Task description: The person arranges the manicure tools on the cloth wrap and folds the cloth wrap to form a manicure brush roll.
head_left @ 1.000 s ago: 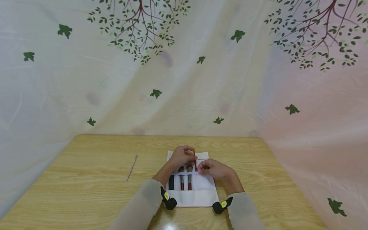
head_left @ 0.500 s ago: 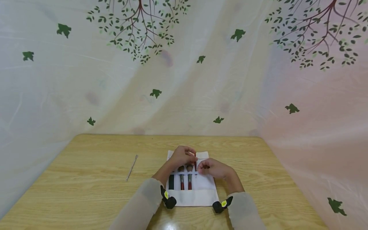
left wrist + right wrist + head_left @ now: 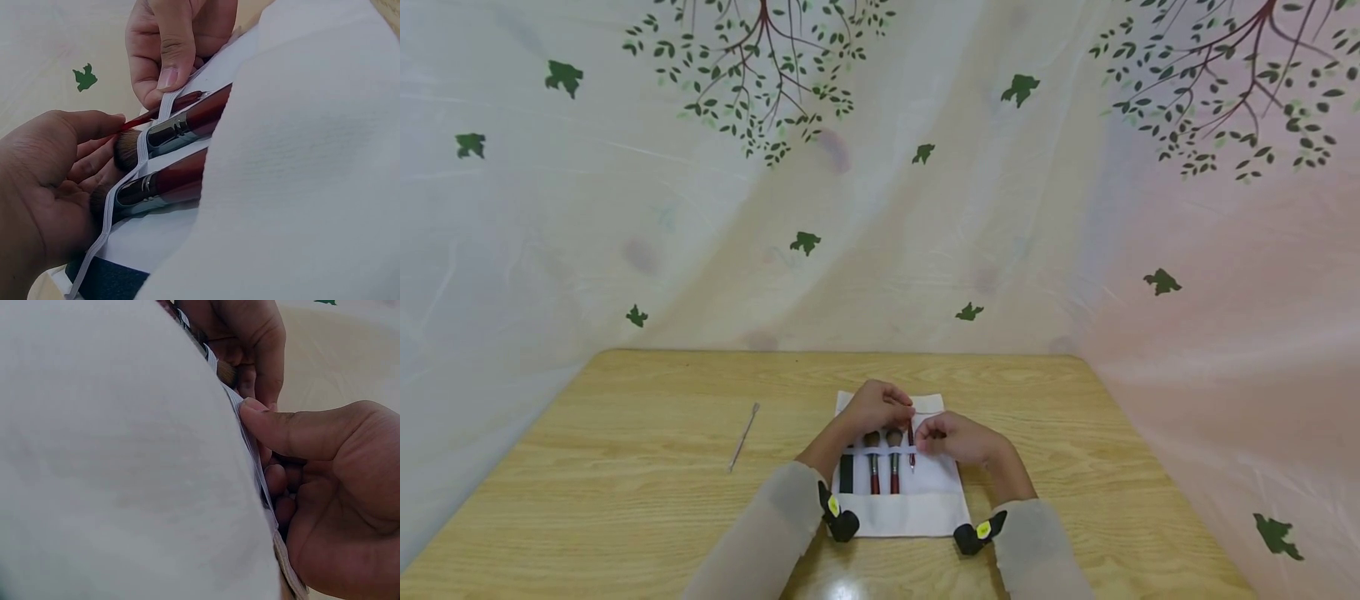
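Observation:
A white cloth brush roll [image 3: 925,518] lies unfolded on the table. Two red-handled brushes [image 3: 190,178] with dark bristles sit side by side under its white elastic band [image 3: 145,147], their handle ends in the pocket. My left hand [image 3: 874,406] pinches a slim red tool [image 3: 187,100] with a small pale tip, at the end away from me. That tool passes under the band, tip towards the pocket, to the right of the brushes. Beside it, my right hand [image 3: 958,439] pinches the band between thumb and curled fingers, seen in the right wrist view.
A thin pale stick [image 3: 743,437] lies on the wooden table [image 3: 625,500], left of the roll. A dark strip [image 3: 846,475] sits in the roll's leftmost slot. Behind the table hangs a pale curtain [image 3: 880,275] with leaf prints.
The slim red tool has slid towards me under the elastic band, so its tip now shows below it. My left hand has stayed nearly in place; the right has hardly moved.

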`<action>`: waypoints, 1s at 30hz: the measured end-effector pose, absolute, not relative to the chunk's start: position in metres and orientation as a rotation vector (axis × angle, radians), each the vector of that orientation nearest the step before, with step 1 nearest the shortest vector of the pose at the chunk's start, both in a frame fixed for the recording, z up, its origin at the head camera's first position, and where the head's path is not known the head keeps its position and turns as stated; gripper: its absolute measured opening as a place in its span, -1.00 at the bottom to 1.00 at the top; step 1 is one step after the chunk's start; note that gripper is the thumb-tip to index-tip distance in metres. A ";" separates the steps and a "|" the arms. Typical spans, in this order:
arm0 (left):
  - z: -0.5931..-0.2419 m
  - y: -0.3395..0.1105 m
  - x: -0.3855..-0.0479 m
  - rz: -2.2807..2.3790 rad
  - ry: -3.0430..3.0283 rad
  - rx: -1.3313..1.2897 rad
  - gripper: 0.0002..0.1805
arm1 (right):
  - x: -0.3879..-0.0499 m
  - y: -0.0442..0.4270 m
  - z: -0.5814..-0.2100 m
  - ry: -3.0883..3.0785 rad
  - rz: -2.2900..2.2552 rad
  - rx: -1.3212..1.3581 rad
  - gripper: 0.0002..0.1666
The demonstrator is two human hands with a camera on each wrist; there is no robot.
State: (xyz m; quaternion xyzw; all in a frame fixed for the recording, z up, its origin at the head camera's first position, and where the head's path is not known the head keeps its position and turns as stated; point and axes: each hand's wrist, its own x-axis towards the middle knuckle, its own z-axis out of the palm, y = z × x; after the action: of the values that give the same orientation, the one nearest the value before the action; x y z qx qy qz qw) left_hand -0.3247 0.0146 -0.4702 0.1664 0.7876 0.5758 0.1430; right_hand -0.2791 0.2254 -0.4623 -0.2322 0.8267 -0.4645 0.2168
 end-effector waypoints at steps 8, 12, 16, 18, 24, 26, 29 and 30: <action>-0.469 0.012 -0.326 1.597 2.277 0.539 -0.84 | -0.280 0.225 -0.463 2.300 -1.284 -0.635 -0.88; -0.468 0.009 -0.326 1.536 2.297 0.575 -0.86 | -0.279 0.225 -0.463 2.300 -1.282 -0.627 -0.88; -0.466 0.006 -0.327 1.459 2.324 0.613 -0.88 | -0.279 0.225 -0.463 2.289 -1.288 -0.627 -0.88; -0.466 0.004 -0.328 1.432 2.327 0.632 -0.88 | -0.280 0.225 -0.463 2.283 -1.290 -0.625 -0.88; -0.462 0.001 -0.329 1.351 2.343 0.686 -0.88 | -0.280 0.226 -0.462 2.272 -1.303 -0.631 -0.87; -0.462 0.001 -0.329 1.316 2.356 0.712 -0.89 | -0.279 0.226 -0.462 2.271 -1.305 -0.643 -0.88; -0.460 0.000 -0.328 1.273 2.369 0.743 -0.91 | -0.279 0.225 -0.462 2.271 -1.303 -0.652 -0.88; -0.459 0.001 -0.328 1.259 2.374 0.756 -0.92 | -0.278 0.225 -0.462 2.268 -1.305 -0.658 -0.88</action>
State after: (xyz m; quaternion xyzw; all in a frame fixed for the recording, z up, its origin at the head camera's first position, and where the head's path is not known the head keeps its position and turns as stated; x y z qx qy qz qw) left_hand -0.3283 0.0006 -0.4595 0.2667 0.8374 0.4442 0.1740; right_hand -0.2783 0.2253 -0.4622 -0.2378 0.8201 -0.4718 0.2199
